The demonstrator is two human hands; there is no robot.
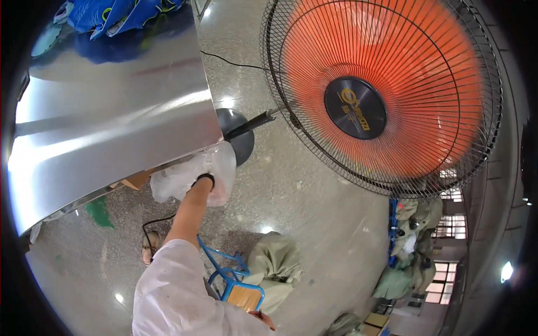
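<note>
My left arm, with a dark band at the wrist, reaches to a translucent white plastic bag beside the corner of a shiny metal table. The bag covers my left hand, which shows only as a pinkish blur, so its fingers are hidden. Low in the view, my right hand is partly in sight next to my white sleeve. Its fingers are bent around something small and dark that I cannot make out.
A large caged fan with orange blades stands right of the metal table, on a round black base. Blue fabric lies on the table. A blue-framed stool and a greenish sack stand behind my arm.
</note>
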